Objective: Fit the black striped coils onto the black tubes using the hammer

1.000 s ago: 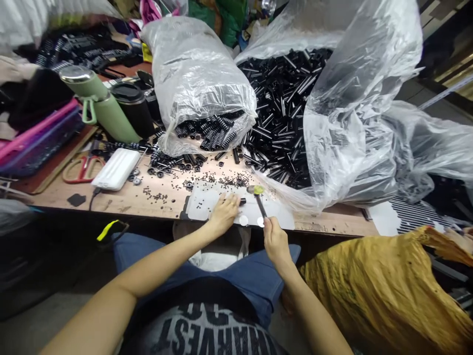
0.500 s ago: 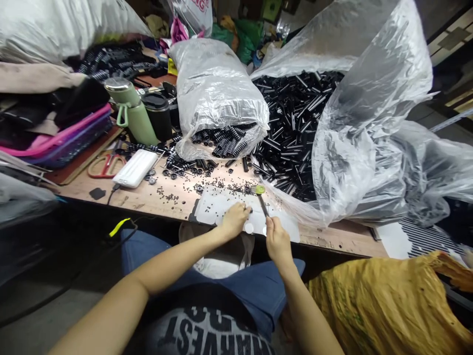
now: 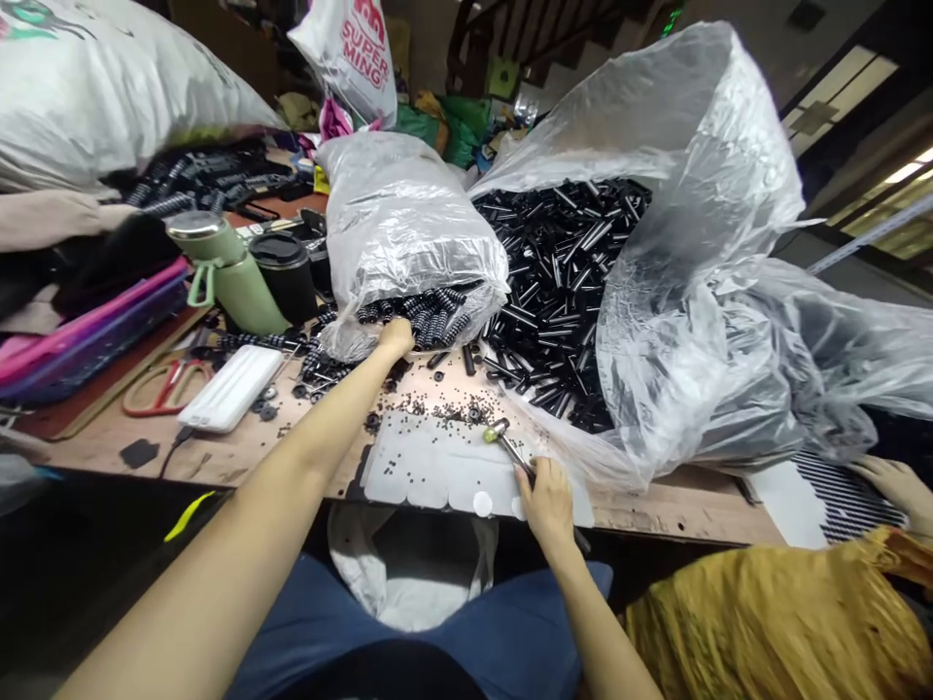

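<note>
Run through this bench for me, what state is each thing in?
Hammer: held in the right hand
Smaller clear bag: open, ribbed pieces showing
Left hand: at that bag's mouth, grip unclear
Larger clear bag: open, holding black tubes
Green flask: capped
Black cup: lidded
Power bank: lying flat, cable plugged in
Scissors: lying flat, blades unclear
White mat: lying flat

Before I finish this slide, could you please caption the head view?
Right hand holding a hammer, left hand at the mouth of a plastic bag of dark parts.
</note>
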Demonstrator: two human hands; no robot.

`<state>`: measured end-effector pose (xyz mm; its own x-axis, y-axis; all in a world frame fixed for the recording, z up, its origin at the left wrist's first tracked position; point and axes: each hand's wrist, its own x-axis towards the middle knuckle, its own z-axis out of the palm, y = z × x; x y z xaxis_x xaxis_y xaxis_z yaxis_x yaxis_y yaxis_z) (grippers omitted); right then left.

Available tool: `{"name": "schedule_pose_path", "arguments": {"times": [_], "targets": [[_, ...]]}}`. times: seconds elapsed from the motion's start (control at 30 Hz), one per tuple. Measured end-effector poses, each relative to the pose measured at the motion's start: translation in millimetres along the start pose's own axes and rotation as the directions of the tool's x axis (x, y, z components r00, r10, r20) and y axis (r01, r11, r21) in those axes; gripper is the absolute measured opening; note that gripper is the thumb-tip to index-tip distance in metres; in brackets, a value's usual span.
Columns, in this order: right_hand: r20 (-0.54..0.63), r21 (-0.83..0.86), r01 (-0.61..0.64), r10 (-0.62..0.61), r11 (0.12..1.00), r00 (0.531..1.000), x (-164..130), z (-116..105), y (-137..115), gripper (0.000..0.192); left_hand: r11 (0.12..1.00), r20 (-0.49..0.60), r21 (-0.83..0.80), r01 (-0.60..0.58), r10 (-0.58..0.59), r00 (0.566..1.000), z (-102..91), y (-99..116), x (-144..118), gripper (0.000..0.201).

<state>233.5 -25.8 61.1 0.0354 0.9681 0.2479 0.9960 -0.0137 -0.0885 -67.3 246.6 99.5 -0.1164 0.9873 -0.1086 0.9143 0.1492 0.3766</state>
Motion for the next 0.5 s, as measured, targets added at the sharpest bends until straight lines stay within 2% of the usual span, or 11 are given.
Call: {"name": "schedule_pose_path", "arguments": {"times": [0.07, 0.17, 0.27, 0.37, 0.43, 0.5], "targets": [[-0.035, 0.114, 0.04, -0.036, 0.993, 0.999, 17, -3, -9, 0.029, 1.0, 0.01, 0.019, -0.008, 0.008, 1.0, 4.0, 2, 3, 0.03], [-0.049, 0.234, 0.148, -0.141, 0.961, 0.989, 58, -6, -31, 0.025, 0.999, -0.036, 0.048, -0.013, 0.015, 0.999, 7.4, 0, -19, 0.032], [-0.01, 0.216, 0.237, -0.241, 0.947, 0.971, 109, -1, -62, 0.024, 0.995, -0.119, 0.068, -0.077, 0.085, 0.989, 13.4, -9, -72, 0.031], [0.102, 0.145, 0.288, -0.304, 0.946, 0.947, 155, 11, -89, 0.028, 0.958, -0.157, 0.041, -0.282, 0.285, 0.945, 32.9, -21, -140, 0.027], [0.164, 0.155, 0.314, -0.338, 0.937, 0.927, 174, 16, -101, 0.03, 0.923, -0.171, 0.063, -0.379, 0.384, 0.907, 48.9, -28, -177, 0.026], [0.198, 0.196, 0.339, -0.376, 0.92, 0.905, 181, 15, -107, 0.029, 0.906, -0.173, 0.091, -0.413, 0.422, 0.89, 58.9, -33, -200, 0.028]]}}
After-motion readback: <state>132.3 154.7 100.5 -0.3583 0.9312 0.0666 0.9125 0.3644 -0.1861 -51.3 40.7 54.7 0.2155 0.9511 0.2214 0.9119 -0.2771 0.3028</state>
